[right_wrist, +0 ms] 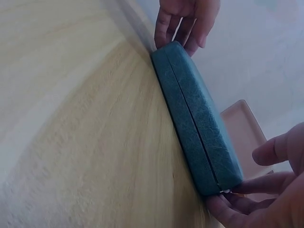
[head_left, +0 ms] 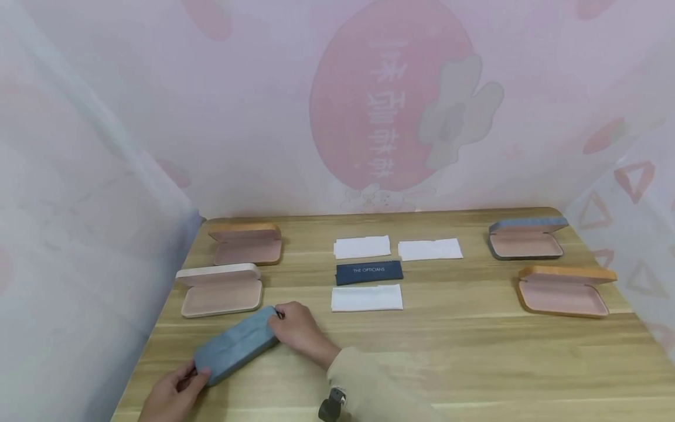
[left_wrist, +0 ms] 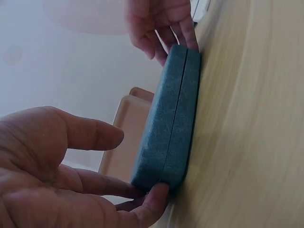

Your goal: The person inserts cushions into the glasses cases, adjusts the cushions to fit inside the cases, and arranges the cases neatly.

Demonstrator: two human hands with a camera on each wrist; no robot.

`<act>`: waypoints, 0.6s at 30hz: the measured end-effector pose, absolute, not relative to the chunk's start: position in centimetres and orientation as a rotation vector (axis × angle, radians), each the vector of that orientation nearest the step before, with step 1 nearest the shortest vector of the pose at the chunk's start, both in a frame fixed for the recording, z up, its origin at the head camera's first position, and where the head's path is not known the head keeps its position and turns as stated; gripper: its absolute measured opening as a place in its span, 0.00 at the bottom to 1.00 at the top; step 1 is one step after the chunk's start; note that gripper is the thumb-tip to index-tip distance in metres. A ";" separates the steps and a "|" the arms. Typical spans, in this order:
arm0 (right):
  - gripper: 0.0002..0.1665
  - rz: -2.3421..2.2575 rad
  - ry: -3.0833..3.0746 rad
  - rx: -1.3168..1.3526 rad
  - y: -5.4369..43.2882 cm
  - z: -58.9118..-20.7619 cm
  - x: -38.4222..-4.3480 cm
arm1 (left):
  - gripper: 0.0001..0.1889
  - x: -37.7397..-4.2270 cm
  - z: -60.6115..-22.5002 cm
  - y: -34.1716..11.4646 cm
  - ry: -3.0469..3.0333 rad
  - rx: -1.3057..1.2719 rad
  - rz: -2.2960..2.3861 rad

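Observation:
A blue-green glasses case (head_left: 237, 346) lies closed and slanted on the table, its lid seam showing in both wrist views. My left hand (head_left: 176, 390) holds its near left end. At the far right end, my right hand (head_left: 297, 328) grips the case with fingers around the corner. In the left wrist view, the left fingertips (left_wrist: 154, 197) press the end of the case (left_wrist: 166, 128) near the seam, while the thumb stands off the lid. The right wrist view has the right fingers (right_wrist: 228, 211) against the other end of the case (right_wrist: 199, 118).
Open glasses cases stand behind: white (head_left: 221, 293) and orange (head_left: 248, 249) at left, blue-grey (head_left: 527, 243) and orange (head_left: 564, 296) at right. Mid-table lie white folded cloths (head_left: 366, 298) and a dark blue one (head_left: 369, 272) marked "THE OPTICIANS". Printed curtains border the table (head_left: 448, 351).

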State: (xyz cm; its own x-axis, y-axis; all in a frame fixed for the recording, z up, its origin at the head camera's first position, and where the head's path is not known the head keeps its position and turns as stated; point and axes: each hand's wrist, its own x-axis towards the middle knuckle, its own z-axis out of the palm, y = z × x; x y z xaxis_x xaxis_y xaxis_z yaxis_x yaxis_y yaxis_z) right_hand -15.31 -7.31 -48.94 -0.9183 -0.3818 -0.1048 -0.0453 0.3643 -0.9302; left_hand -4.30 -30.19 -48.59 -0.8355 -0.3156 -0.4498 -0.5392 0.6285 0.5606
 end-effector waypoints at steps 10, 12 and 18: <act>0.22 -1.535 2.385 -0.406 -6.8 -49.1 -16.5 | 0.49 -4.2 -48.4 -28.5 2.523 -0.649 1.073; 0.22 -1.537 2.374 -0.398 -6.7 -49.1 -16.9 | 0.49 -4.1 -48.3 -28.1 2.512 -0.649 1.101; 0.17 -1.505 2.376 -0.414 -6.2 -49.1 -17.7 | 0.52 -4.2 -48.4 -27.1 2.403 -0.740 1.270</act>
